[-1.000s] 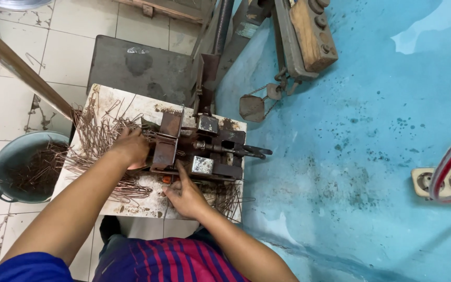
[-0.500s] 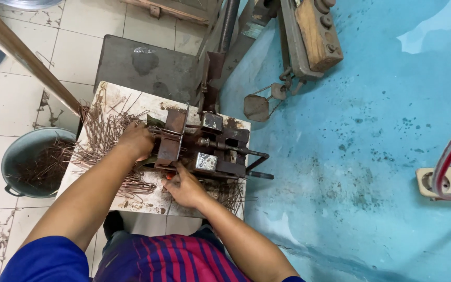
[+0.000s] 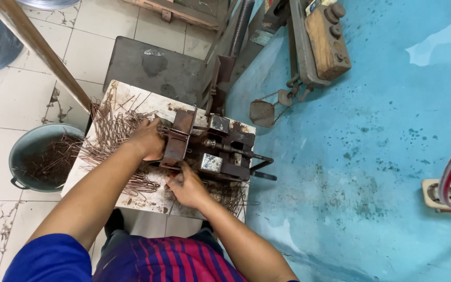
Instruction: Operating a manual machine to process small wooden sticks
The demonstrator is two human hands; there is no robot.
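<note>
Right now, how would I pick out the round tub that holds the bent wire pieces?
Start at the small white work table with the rusty metal jig. On the tiled floor by its left edge sits the grey-blue tub. It is the only round container, part filled with brown wire pieces.

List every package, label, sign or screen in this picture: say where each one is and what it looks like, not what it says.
Label: top edge, on the grey machine part beside the wooden block; a small strip, yellow and dark, partly cut off.
No packages, signs or screens show.
</note>
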